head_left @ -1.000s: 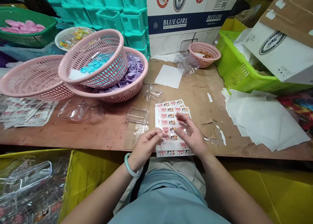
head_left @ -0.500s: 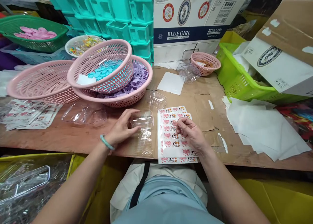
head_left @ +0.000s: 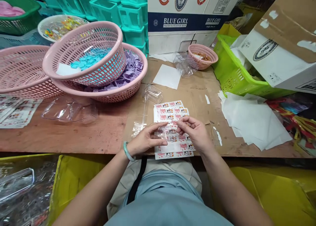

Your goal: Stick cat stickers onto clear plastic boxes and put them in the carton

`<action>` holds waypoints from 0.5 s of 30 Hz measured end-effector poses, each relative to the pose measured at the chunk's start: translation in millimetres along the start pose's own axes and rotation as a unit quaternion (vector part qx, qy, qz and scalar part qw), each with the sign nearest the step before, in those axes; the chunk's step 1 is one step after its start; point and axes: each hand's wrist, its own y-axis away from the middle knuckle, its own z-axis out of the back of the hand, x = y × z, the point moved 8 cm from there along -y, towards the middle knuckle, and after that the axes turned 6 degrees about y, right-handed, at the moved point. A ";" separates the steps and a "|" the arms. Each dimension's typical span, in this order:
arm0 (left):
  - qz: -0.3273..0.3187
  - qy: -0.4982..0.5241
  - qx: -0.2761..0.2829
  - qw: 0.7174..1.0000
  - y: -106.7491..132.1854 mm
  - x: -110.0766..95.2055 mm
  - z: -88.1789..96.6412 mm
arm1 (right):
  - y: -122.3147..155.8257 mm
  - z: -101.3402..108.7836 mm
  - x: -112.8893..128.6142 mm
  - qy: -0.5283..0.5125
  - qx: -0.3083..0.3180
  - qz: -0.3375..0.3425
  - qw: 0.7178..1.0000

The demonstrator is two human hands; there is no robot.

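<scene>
A small clear plastic box (head_left: 165, 133) is held above a stack of cat sticker sheets (head_left: 170, 112) at the table's near edge. My left hand (head_left: 145, 141) curls round the box's left side. My right hand (head_left: 194, 134) pinches its right end, fingers closed; whether a sticker is between them I cannot make out. Another clear box (head_left: 153, 94) lies just beyond the sheets. Two stacked pink baskets hold blue pieces (head_left: 86, 61) and purple pieces (head_left: 128, 73).
An empty pink basket (head_left: 17, 71) and more sticker sheets (head_left: 14, 109) lie at left. White backing papers (head_left: 251, 117) pile at right beside a green crate (head_left: 234, 74). A small pink basket (head_left: 202, 55) and a beer carton (head_left: 187, 18) stand behind. Yellow bins flank my lap.
My left hand lifted the clear box from the table left of the sheets and brought it over them. My right hand met it at the box's right end.
</scene>
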 end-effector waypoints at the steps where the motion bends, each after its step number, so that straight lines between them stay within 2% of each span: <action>1: 0.007 0.016 0.011 1.000 1.2 0.4 -0.2 | -0.2 0.0 0.5 0.008 0.004 0.003 1.000; 8: 0.018 0.050 0.036 0.998 5.4 3.8 -2.1 | 12.4 -3.6 -1.3 0.103 0.102 -0.044 0.989; 15: 0.024 0.021 0.032 0.999 6.2 -0.9 -2.3 | 15.1 -8.5 -3.6 0.140 0.119 -0.040 0.982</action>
